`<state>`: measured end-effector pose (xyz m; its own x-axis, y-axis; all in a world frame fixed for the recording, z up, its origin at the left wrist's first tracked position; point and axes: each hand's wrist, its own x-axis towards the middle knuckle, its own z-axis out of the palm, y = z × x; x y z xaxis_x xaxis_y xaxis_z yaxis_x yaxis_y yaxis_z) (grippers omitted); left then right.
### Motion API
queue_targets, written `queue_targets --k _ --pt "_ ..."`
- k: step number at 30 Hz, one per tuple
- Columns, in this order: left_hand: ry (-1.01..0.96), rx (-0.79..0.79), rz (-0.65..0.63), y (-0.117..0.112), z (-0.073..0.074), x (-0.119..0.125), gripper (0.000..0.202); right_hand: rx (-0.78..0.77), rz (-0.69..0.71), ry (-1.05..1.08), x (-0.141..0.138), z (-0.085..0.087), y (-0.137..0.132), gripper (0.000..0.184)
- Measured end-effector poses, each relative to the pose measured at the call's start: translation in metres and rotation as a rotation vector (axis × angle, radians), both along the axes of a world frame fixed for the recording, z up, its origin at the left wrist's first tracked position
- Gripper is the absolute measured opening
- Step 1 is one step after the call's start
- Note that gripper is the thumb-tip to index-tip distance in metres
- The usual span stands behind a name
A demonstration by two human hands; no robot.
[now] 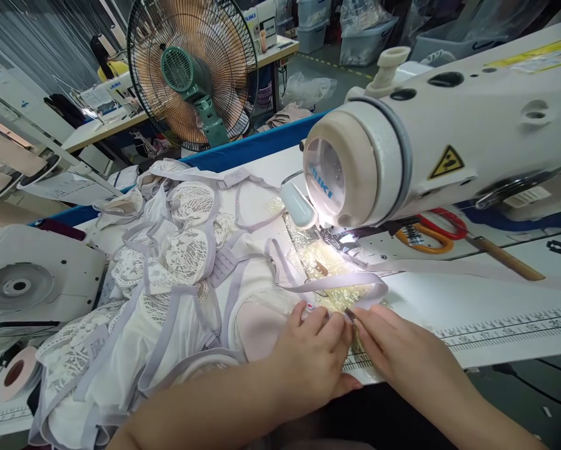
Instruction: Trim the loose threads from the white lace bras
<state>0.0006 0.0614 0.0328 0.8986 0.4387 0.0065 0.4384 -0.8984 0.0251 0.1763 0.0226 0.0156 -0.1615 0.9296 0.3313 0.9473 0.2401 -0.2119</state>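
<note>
My left hand (314, 350) is closed, its fingers curled over the edge of a white bra (261, 319) with pale lilac trim. Close against its fingertips, my right hand (404, 344) pinches a small dark piece (350, 314) that I cannot make out. A lilac strap (336, 285) loops up just beyond both hands, in front of the lit needle area. The sewing machine head (355, 162) stands above, its lamp shining on the yellowish, shiny plate cover (329, 262). What lies beneath my fingers is partly hidden.
Lace bras (181, 256) are heaped on the left. Orange- and red-handled scissors (430, 234) and a wooden-handled tool (508, 257) lie under the machine arm. A ruler strip (496, 331) runs along the front edge. Behind stands a large fan (186, 72).
</note>
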Motion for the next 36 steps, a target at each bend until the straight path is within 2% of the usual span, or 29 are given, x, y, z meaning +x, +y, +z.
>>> queue_targets --k 10,18,36 --pt "-0.010 -0.001 -0.003 0.000 -0.002 -0.001 0.067 -0.020 0.002 -0.007 0.002 0.003 0.002 0.039" --pt "0.021 -0.001 -0.001 0.000 0.001 0.000 0.071 -0.053 0.026 -0.018 0.006 0.001 -0.009 0.038" --pt "0.004 0.017 0.012 -0.003 -0.005 -0.001 0.072 0.001 0.033 0.049 0.007 0.007 -0.017 0.036"
